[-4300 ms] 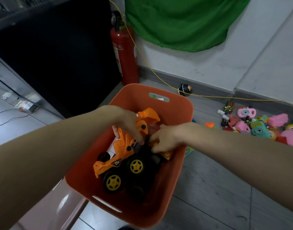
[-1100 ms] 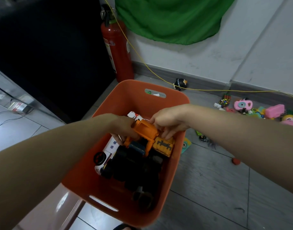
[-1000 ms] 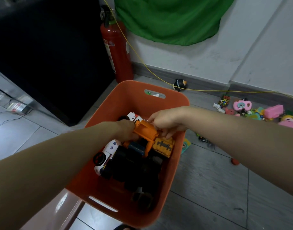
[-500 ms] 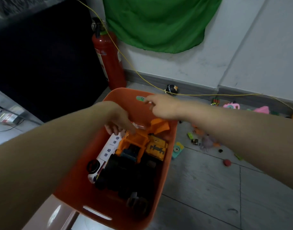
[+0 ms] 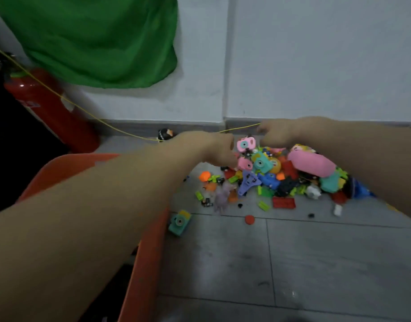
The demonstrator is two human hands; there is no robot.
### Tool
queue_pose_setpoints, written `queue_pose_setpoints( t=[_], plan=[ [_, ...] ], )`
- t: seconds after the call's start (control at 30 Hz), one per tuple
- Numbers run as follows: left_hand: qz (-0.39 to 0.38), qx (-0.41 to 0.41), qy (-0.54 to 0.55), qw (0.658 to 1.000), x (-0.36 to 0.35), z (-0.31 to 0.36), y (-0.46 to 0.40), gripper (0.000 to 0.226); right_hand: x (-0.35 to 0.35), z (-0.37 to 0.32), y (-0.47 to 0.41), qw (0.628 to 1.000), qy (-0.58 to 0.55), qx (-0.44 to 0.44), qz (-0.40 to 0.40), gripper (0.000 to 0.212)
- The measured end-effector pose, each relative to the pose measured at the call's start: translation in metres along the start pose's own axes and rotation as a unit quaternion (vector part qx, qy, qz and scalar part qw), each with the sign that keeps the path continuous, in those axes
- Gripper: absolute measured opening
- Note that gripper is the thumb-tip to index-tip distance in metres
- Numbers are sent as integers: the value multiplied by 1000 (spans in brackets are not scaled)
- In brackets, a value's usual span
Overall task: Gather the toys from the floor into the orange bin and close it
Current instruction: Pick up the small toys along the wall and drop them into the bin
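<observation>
Head view: I reach both hands, left (image 5: pixel 219 148) and right (image 5: pixel 277 135), finger state unclear, toward light, hard toys (image 5: pixel 281 173); scoop from beneath.

A heap of bright small toys (image 5: pixel 278 175) lies on the floor just right of the open orange bin (image 5: pixel 148 247).

Two bare, sleeveless forearms (image 5: pixel 95 217)

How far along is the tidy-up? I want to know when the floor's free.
Early on. The orange bin stands open, its contents mostly hidden by the left arm. Both hands, left hand and right hand, reach over the toy pile. That pile, a teal toy camera and scattered bits remain.
</observation>
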State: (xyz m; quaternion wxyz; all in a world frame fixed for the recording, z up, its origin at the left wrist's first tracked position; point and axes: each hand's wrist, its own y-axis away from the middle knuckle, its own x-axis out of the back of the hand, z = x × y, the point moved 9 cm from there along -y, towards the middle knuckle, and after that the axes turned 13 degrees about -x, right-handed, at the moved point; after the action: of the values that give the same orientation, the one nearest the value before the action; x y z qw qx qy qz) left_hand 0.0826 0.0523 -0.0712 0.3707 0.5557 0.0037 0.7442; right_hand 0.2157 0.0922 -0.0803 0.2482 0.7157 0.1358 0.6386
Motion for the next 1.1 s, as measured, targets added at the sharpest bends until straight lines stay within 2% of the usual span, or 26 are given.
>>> queue_pose_setpoints(
  t=[0.1, 0.2, 0.27, 0.33, 0.4, 0.47, 0.53, 0.7, 0.77, 0.83, 0.93, 1.03, 1.1],
  plan=[
    [-11, 51, 18, 998, -44, -12, -40, 74, -32, 51, -30, 999, 5, -21, 33, 48],
    [6, 117, 91, 989, -82, -29, -49, 88, -85, 83, -47, 990, -124, -53, 47, 63],
    [-7, 162, 118, 980, -110, -39, -49, 100, -114, 96, -56, 969, -225, -87, 58, 63],
    [-26, 186, 120, 975, -134, -53, -46, 109, -134, 98, -62, 953, -276, -106, 62, 62],
    [-26, 212, 130, 968, -155, -69, -45, 116, -148, 99, -69, 951, -283, -111, 60, 60],
    [-38, 231, 130, 964, -176, -82, -44, 120, -158, 99, -72, 962, -238, -113, 68, 58],
    [-38, 233, 113, 965, -189, -88, -46, 118, -162, 97, -71, 969, -202, -107, 98, 54],
    [59, 174, 138, 973, -189, -80, -64, 84, -168, 74, -67, 948, -286, -25, 135, 43],
    [88, 153, 171, 969, -186, -81, -66, 84, -163, 77, -64, 940, -301, -28, 156, 45],
    [100, 149, 194, 964, -184, -86, -65, 96, -160, 83, -66, 946, -287, -41, 145, 56],
    [62, 162, 158, 972, -185, -88, -66, 115, -164, 73, -66, 975, -199, -16, 98, 80],
    [37, 177, 98, 979, -184, -85, -69, 101, -174, 58, -63, 990, -123, -1, 74, 97],
    [44, 183, 116, 975, -183, -85, -70, 82, -179, 53, -64, 995, -79, -1, 69, 103]
  ],
)
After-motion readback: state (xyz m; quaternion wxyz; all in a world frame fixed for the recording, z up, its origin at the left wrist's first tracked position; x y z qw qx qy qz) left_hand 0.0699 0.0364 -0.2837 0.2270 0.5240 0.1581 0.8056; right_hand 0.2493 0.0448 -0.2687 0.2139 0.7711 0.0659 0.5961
